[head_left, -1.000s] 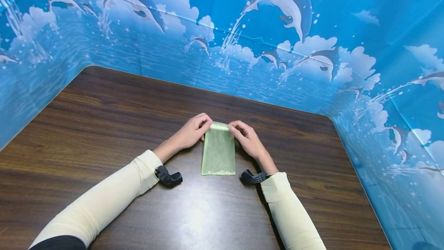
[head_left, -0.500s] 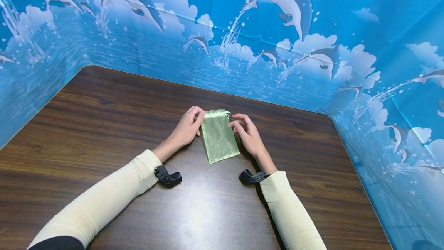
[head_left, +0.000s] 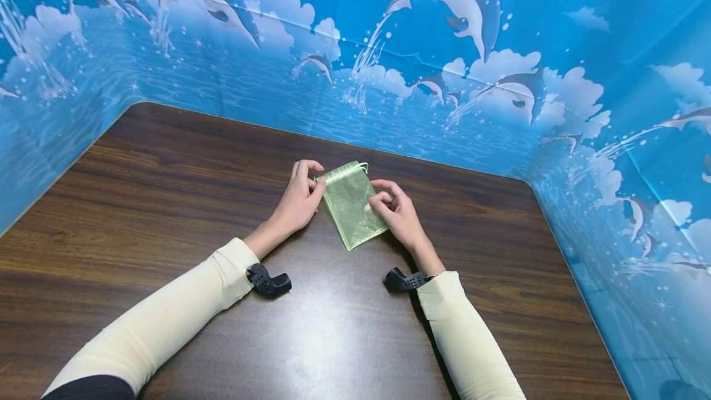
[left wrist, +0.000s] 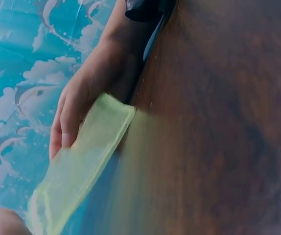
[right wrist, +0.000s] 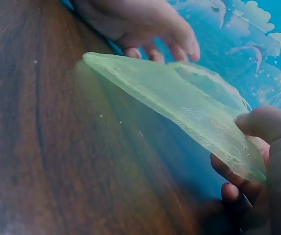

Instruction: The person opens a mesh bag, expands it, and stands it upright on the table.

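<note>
A sheer light-green organza drawstring bag (head_left: 350, 207) is tilted between the two hands, its pale drawstring (head_left: 363, 167) looping out at the top right corner. My right hand (head_left: 401, 215) pinches its right side; in the right wrist view the thumb (right wrist: 263, 122) lies over the mesh while fingers show beneath. Beside the bag's upper left corner is my left hand (head_left: 297, 198), fingers loosely bent and spread, thumb close to the edge. From the right wrist, that left hand (right wrist: 140, 22) appears behind the bag with its fingers parted. Nothing shows inside the see-through bag.
The dark wood-grain table (head_left: 222, 338) reaches back to a blue dolphin-print cloth (head_left: 366, 91) hung around it. Each wrist wears a black camera mount, one on the left (head_left: 269, 281) and one on the right (head_left: 404, 281).
The bag has moved up and turned, its lower end swinging right. My right hand has shifted from the top corner to the side edge; the left has moved up-left and loosened its fingers.
</note>
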Demonstrator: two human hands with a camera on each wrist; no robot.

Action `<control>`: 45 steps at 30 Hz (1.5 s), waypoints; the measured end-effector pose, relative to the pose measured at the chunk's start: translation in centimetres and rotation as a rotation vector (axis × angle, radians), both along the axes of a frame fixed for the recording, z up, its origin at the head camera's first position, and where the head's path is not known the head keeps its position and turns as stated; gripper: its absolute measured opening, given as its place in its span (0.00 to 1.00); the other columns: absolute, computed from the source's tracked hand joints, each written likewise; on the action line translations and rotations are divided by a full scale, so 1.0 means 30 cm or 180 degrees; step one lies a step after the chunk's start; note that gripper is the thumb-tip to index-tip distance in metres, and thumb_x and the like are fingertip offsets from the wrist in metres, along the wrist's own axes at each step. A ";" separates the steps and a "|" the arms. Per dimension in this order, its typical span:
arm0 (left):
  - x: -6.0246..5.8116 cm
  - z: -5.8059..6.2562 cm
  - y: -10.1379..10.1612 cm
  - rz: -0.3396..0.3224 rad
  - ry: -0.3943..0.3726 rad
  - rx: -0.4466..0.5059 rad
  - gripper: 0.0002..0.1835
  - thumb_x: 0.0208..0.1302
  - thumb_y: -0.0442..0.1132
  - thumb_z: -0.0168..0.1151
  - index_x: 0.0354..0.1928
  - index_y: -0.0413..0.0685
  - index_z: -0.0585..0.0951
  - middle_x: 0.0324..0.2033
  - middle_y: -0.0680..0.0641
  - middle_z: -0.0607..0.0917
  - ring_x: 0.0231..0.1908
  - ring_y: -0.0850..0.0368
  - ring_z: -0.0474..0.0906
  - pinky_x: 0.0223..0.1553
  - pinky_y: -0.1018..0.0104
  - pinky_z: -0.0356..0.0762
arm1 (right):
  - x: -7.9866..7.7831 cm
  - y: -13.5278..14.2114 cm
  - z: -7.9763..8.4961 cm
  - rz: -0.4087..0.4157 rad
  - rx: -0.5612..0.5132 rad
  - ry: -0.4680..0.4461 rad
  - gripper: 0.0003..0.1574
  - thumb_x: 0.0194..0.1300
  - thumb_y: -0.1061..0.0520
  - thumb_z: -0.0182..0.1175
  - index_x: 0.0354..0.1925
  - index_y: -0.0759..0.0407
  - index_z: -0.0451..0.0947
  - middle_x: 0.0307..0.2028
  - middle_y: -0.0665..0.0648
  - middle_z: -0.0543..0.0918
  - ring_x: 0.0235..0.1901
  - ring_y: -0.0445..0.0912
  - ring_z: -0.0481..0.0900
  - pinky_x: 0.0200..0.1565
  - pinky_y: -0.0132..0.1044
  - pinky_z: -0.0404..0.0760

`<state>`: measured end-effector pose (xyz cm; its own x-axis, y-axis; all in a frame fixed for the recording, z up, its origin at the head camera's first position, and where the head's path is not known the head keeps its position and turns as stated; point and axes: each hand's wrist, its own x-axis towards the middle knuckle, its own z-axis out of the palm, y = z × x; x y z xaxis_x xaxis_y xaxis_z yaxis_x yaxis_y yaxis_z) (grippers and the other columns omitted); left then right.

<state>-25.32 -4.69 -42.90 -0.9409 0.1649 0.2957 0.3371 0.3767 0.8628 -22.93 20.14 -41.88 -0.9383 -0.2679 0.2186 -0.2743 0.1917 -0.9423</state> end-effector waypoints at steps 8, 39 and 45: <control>0.061 0.020 0.049 -0.0030 0.0588 -0.0697 0.09 0.73 0.44 0.60 0.48 0.50 0.76 0.54 0.46 0.76 0.36 0.50 0.78 0.33 0.54 0.77 | -0.033 0.003 -0.050 -0.0033 -0.0095 -0.0055 0.28 0.78 0.64 0.55 0.71 0.68 0.64 0.32 0.43 0.83 0.27 0.36 0.73 0.32 0.28 0.71; 0.083 0.004 0.078 -0.0443 0.0185 -0.0524 0.10 0.78 0.48 0.60 0.38 0.52 0.81 0.28 0.52 0.76 0.23 0.61 0.67 0.26 0.66 0.64 | -0.013 -0.007 -0.049 0.0733 -0.0601 -0.0443 0.23 0.73 0.74 0.53 0.63 0.71 0.64 0.44 0.43 0.88 0.39 0.37 0.86 0.42 0.29 0.84; 0.079 0.003 0.082 -0.0483 0.0207 -0.0524 0.11 0.78 0.47 0.60 0.35 0.54 0.81 0.25 0.52 0.73 0.23 0.60 0.65 0.26 0.65 0.63 | -0.011 -0.021 -0.044 0.0605 -0.0062 -0.0307 0.11 0.74 0.67 0.60 0.52 0.63 0.73 0.39 0.47 0.86 0.35 0.39 0.84 0.41 0.32 0.83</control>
